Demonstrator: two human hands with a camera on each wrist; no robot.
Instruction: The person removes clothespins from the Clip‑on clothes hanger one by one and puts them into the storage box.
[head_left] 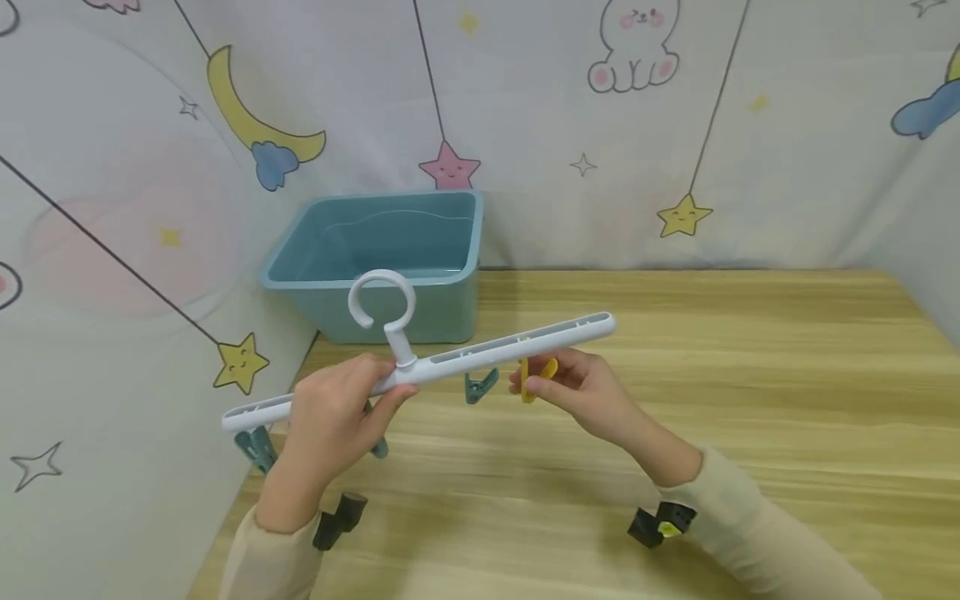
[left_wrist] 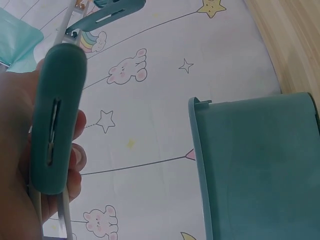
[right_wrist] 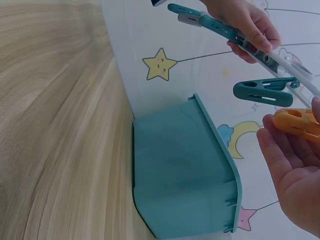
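Note:
A white hanger point(head_left: 480, 359) with a ring-shaped hook is held in the air, its bar tilted up toward the right in the head view. My left hand point(head_left: 328, 417) grips the bar just left of the hook. Under the bar's right part, my right hand point(head_left: 588, 396) pinches a yellow clothespin point(head_left: 526, 385) between thumb and fingers, close to the bar. Several green clothespins hang from the bar: one green clothespin point(head_left: 480, 387) left of the yellow one, others near the left hand. The left wrist view shows a green clothespin point(left_wrist: 59, 120) right beside the left palm.
A blue-green plastic bin point(head_left: 442, 312) stands at the back left of the wooden table point(head_left: 750, 375), behind the hanger. A white cloth backdrop point(head_left: 540, 108) printed with stars, moons and animals encloses the table at the back and sides.

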